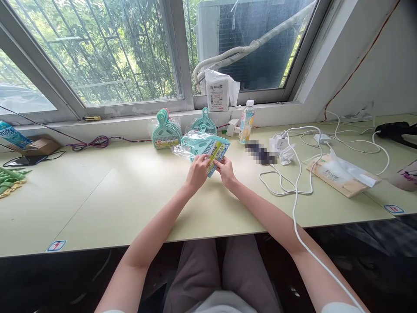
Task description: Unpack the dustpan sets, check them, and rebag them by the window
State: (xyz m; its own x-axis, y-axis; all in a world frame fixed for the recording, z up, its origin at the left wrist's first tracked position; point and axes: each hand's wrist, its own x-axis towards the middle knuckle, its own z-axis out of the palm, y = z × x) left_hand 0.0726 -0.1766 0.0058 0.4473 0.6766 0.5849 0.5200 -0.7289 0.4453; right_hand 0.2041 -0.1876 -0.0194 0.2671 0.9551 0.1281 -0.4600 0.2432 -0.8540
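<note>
Both hands hold a small teal dustpan (199, 145) with a yellow-and-blue printed label, tilted above the table. My left hand (196, 173) grips the label edge from the left, its fingers curled over the front. On the right side my right hand (226, 171) pinches the same edge. Clear crinkled plastic wrap hangs around the far end of the dustpan. Behind it on the left, a stack of wrapped teal dustpans (166, 132) leans upright against the window ledge. Another wrapped teal dustpan (205, 121) stands just behind the held one.
A drink bottle (246, 121) stands right of the dustpans. White cables (295, 189) loop across the right side near a tissue pack (342, 174). At the left are a cardboard box (41, 144) and green strips (11, 179). A white packet (217, 93) sits on the ledge.
</note>
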